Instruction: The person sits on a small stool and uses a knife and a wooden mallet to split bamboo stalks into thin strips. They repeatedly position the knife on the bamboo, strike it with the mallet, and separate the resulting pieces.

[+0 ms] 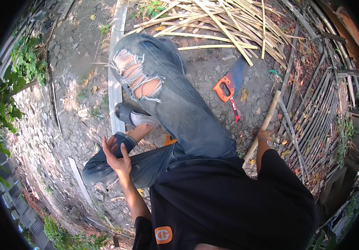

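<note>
My left hand (116, 156) is raised over my bent left knee, fingers spread, holding nothing. My right hand (264, 135) is at my right side, closed around a pale bamboo pole (267, 118) that slants from my hip up toward the right. My legs in torn blue jeans (175, 100) fill the middle of the view, and one grey shoe (131, 114) rests on a pale plank (115, 83). An orange-handled hand saw (229, 85) lies on the dirt just ahead of the pole.
A heap of split bamboo strips (225, 21) lies at the top. A woven lattice of bamboo slats (317, 108) lies on the right. Cracked bare ground and green plants (8, 96) are on the left.
</note>
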Available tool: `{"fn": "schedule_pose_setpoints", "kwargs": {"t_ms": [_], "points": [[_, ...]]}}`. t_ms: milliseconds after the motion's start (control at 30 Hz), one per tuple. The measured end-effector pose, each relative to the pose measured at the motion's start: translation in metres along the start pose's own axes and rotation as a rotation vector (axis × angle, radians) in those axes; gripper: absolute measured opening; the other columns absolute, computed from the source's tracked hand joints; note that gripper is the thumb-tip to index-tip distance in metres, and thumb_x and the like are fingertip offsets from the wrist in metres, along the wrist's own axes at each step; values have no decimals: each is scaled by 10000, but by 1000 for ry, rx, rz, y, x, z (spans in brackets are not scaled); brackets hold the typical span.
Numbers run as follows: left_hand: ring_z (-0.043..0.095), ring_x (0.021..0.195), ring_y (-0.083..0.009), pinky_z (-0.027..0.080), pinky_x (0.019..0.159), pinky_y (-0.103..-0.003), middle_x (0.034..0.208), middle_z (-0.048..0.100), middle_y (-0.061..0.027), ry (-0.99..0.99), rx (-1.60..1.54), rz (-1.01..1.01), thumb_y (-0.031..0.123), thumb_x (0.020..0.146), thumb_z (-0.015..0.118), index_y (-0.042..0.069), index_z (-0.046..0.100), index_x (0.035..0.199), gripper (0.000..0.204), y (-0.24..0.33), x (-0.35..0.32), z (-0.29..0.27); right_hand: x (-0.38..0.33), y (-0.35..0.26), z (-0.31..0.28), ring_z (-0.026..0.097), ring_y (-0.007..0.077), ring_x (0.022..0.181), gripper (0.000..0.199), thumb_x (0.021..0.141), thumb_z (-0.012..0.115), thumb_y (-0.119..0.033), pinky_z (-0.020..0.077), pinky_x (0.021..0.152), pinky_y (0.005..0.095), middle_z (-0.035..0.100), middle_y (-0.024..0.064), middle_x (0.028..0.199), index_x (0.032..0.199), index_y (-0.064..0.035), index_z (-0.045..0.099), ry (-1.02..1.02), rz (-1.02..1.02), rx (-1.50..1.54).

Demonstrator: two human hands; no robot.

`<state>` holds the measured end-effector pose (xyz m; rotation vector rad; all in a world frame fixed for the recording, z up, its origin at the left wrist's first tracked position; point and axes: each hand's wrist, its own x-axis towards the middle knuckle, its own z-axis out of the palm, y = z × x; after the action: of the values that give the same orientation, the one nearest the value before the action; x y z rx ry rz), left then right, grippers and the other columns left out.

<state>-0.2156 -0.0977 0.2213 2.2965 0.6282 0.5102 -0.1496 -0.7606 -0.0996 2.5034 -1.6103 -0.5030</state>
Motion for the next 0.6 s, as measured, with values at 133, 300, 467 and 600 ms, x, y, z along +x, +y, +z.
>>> {"fn": "schedule_pose_setpoints", "kwargs": {"t_ms": [133,300,467,600], "points": [[633,1117,-269,512,940,-386,1267,626,-205,-3,16,36,42,916,666,2,364,1520,676,11,17,4,-51,58,20,627,440,1094,655,850,726,-465,474,964,512,637,255,1156,1242,31,556,-142,-231,329],[635,1095,-260,517,927,-381,1252,626,-199,-23,74,188,36,936,659,-3,388,1506,632,34,52,8,-69,28,-33,649,455,933,446,910,691,-276,485,854,516,645,275,1050,1157,65,544,62,-278,632],[636,1123,-255,523,928,-379,1259,629,-197,26,111,254,30,942,660,-5,431,1478,584,38,67,-4,-42,-22,-129,663,337,796,422,944,686,-306,508,738,433,658,198,894,1137,57,590,94,-604,905],[639,1126,-253,525,929,-374,1270,633,-205,128,106,256,8,944,646,-2,445,1467,560,43,65,-22,-62,-95,-257,615,130,683,357,949,716,-266,489,641,297,665,63,786,1127,23,604,77,-689,1277]]}}
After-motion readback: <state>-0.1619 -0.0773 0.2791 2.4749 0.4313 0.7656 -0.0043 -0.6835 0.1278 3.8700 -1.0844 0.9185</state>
